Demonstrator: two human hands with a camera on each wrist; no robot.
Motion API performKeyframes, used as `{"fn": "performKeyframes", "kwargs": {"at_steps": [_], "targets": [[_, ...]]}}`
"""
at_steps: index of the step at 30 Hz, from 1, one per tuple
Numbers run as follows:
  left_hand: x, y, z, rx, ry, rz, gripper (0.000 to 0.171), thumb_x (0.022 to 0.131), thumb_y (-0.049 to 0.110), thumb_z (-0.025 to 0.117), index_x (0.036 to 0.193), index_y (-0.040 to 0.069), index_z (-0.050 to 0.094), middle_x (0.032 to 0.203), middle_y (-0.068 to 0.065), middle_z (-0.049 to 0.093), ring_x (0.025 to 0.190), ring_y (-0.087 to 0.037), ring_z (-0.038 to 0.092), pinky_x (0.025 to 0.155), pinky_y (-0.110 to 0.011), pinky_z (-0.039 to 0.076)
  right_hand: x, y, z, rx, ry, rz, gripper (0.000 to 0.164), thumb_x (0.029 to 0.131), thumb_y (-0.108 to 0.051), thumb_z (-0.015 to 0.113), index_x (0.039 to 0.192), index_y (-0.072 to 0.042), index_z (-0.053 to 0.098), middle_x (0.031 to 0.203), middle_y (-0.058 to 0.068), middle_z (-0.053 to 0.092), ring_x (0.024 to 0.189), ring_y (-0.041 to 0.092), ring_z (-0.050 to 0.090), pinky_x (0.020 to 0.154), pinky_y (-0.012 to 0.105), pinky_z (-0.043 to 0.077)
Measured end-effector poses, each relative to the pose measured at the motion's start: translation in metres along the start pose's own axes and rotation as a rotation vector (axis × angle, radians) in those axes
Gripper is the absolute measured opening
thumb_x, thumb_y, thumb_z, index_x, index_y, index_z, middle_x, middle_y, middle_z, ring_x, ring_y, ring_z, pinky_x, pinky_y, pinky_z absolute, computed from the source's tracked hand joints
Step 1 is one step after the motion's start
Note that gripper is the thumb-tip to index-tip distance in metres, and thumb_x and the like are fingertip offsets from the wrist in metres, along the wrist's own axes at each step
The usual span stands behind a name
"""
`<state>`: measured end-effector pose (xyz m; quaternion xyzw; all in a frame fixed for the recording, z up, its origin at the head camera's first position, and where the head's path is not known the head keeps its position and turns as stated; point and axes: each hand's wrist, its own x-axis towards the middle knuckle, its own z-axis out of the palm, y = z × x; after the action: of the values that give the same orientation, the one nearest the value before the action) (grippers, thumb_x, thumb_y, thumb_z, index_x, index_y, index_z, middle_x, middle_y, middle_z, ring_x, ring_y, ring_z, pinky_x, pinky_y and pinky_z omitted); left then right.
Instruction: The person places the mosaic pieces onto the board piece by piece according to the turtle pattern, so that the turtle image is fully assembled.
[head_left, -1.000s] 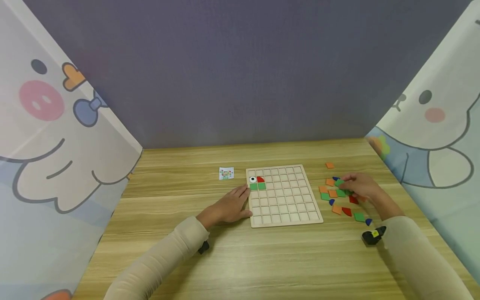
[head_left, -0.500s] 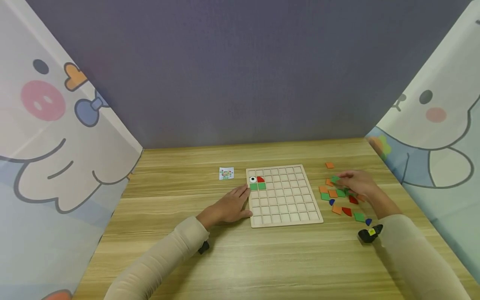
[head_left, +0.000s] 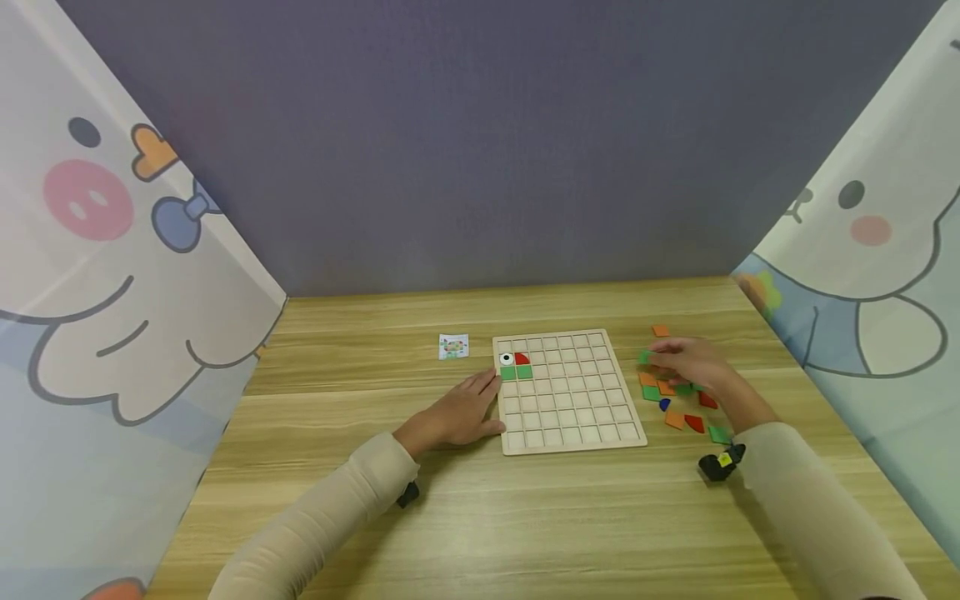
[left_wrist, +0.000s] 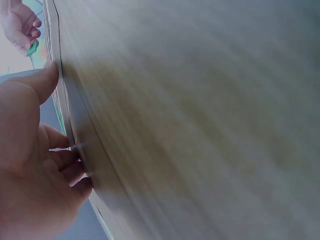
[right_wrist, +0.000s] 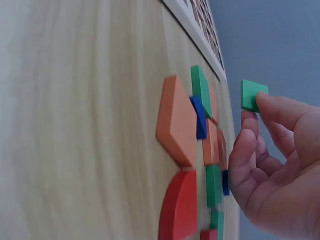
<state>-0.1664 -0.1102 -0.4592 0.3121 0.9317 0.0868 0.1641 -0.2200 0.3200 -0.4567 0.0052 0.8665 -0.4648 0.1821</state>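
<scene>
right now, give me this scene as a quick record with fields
left hand: resting at left edge of wooden grid board
right hand: pinching green square tile in mid-air
on board: eye tile, red quarter-circle tile, two green square tiles
loose tiles: orange, green, red, blue; right of board
picture card: left of board

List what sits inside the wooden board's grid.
At its upper left, the board holds a white eye piece, a red curved piece beside it, and two green squares just below. What lies beneath these four is covered.
</scene>
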Motion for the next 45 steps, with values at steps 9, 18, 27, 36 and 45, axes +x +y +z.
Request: {"fn": "performKeyframes", "kwargs": {"at_steps": [9,18,27,36,45], "targets": [[0.001,-0.001,0.001,0.005,0.003,0.004,0.086,0.103,0.05,0.054,0.162,0.0,0.018,0.171,-0.017,0.013,0.159,-0.032,0.015,0.129,-0.045,0.02,0.007,-0.011,0.014,0.048,-0.063,-0.031,0.056,0.1,-0.033,0.067,0.142,0.001,0.054,0.091,0.005,0.064,0.076,0.015,0.061,0.067,0.029,0.057],[0.002,-0.003,0.003,0.006,-0.007,-0.002,0.087,0.103,0.052,0.053,0.163,0.002,0.016,0.172,-0.016,0.011,0.16,-0.031,0.014,0.129,-0.044,0.019,0.015,-0.023,0.033,0.114,-0.107,-0.017,0.052,0.099,-0.033,0.068,0.141,-0.003,0.056,0.087,0.003,0.06,0.069,0.013,0.052,0.063,0.028,0.052],[0.003,-0.003,0.003,0.004,-0.014,-0.009,0.087,0.103,0.053,0.053,0.163,0.002,0.015,0.172,-0.015,0.01,0.16,-0.029,0.013,0.13,-0.044,0.019,0.024,-0.035,0.048,0.111,-0.144,-0.019,0.05,0.1,-0.029,0.067,0.143,-0.005,0.058,0.101,0.006,0.064,0.072,0.015,0.054,0.062,0.029,0.052],[0.003,-0.004,0.003,-0.001,-0.007,-0.004,0.087,0.103,0.052,0.053,0.163,0.003,0.016,0.172,-0.015,0.011,0.16,-0.03,0.014,0.129,-0.045,0.02,0.03,-0.049,0.066,0.147,-0.199,-0.028,0.04,0.102,-0.019,0.064,0.137,-0.001,0.061,0.082,0.003,0.057,0.067,0.015,0.048,0.061,0.028,0.048],[0.004,-0.004,0.004,0.017,0.007,0.005,0.086,0.103,0.052,0.054,0.163,0.001,0.018,0.171,-0.017,0.014,0.159,-0.032,0.016,0.129,-0.045,0.021,0.037,-0.062,0.086,0.116,-0.218,-0.03,0.033,0.099,-0.015,0.066,0.129,-0.003,0.068,0.068,0.002,0.058,0.055,0.012,0.046,0.052,0.025,0.042]]}}
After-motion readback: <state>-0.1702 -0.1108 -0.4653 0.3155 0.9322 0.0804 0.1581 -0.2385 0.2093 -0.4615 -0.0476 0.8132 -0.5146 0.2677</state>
